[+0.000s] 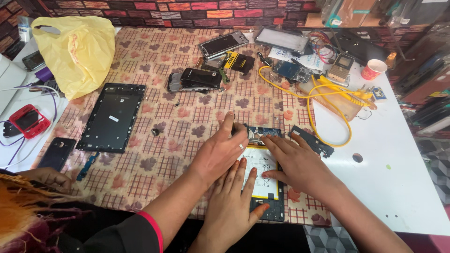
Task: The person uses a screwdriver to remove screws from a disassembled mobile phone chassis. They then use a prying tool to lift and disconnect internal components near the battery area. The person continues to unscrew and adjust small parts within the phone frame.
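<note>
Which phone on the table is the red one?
The small red phone at the table's far left edge, beside the white cables. The other phones nearby are black or grey.

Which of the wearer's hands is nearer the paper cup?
Right. The right hand lies below-left of the paper cup; the left hand rests farther off, on the white battery.

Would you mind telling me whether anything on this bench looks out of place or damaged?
The tablet under the left hand and right hand lies opened, battery and board bare; a black frame lies apart at the left.
</note>
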